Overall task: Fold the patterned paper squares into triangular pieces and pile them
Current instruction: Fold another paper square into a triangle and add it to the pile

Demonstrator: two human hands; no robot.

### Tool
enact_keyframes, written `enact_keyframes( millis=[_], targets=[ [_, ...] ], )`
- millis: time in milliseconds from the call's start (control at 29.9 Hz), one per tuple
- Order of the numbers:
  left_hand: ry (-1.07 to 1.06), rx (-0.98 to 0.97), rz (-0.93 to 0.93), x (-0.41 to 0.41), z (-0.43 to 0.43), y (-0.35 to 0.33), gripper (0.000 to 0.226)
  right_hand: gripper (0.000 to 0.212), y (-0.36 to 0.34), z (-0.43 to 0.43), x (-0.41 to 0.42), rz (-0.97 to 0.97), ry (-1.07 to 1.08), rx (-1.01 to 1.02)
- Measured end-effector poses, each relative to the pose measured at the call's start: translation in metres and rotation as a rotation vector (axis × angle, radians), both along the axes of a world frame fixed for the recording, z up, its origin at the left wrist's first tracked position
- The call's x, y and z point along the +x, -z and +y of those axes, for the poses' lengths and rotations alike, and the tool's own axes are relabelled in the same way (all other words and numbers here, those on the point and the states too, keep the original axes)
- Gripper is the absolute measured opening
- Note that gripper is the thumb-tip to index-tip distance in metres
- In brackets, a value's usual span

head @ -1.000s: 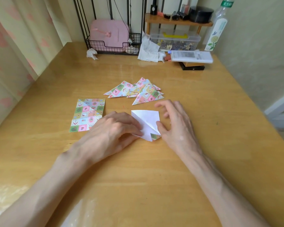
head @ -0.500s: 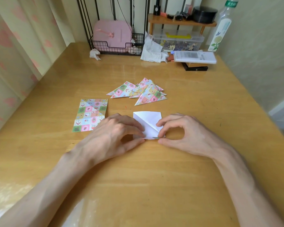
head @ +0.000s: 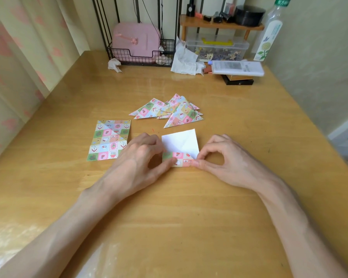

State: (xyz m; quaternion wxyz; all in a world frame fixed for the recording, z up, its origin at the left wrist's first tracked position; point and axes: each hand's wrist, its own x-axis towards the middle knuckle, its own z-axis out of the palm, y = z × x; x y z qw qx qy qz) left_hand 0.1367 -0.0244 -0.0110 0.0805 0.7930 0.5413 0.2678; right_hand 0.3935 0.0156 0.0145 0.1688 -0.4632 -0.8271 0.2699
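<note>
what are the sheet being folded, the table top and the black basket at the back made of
Sheet being folded: thin matte paper, printed one side, white on the other; it holds a sharp crease. Table top: wood or veneer under glossy coating, judging by grain and glare. Black basket: thin wire, likely coated metal; open grid.

The left hand [head: 137,157] grips the white-side-up paper square [head: 181,143] at its near-left edge, the right hand [head: 229,159] pinches the near-right corner, a patterned strip turned up. Folded triangles [head: 169,112] sit piled beyond; patterned squares [head: 110,142] lie left on the desk [head: 189,217].
</note>
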Motion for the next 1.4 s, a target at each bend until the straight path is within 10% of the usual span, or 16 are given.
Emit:
enact_keyframes(
  millis=[1405],
  targets=[
    [-0.322, -0.182, -0.041, 0.016, 0.0, -0.002, 0.048, 0.016, 0.014, 0.001, -0.018, 0.025, 0.13, 0.032]
  ],
)
